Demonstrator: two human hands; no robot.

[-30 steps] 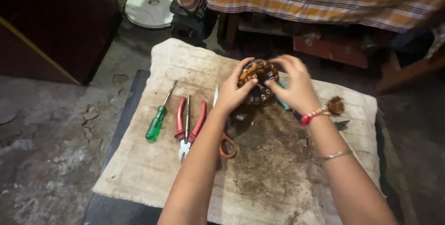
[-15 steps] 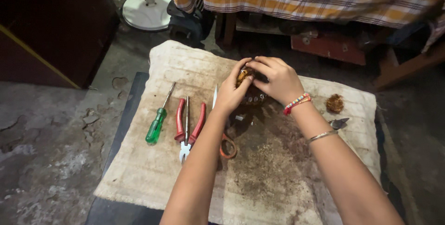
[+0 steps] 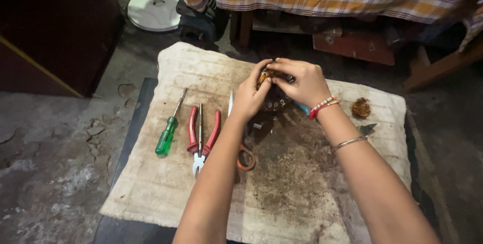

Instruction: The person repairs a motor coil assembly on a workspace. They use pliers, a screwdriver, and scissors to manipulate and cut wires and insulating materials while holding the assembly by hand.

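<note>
Just above the middle of the frame, both hands are closing around a small round coil (image 3: 274, 100), dark metal with copper-coloured windings, which is sitting on a stained cloth (image 3: 282, 193) spread over the bench. The left hand (image 3: 249, 95) is cupping its left side, fingers curled shut against the rim. The right hand (image 3: 299, 80) is lying over the top with its fingers bent down onto the windings; how tightly they are pinching is hard to tell, since the hands are hiding most of the part.

Judging by its look, the coil is probably dense and heavy for its bulk, stiff in its metal core but delicate in the thin wire, which could snag or break. It is best taken by the solid outer rim, not by the windings; the grime on it may be making it a little slippery.

Left of the hands, a green screwdriver (image 3: 168, 133) and red pliers (image 3: 201, 136) are lying side by side on the cloth. A brown tuft (image 3: 360, 108) is resting near the cloth's right edge.
</note>
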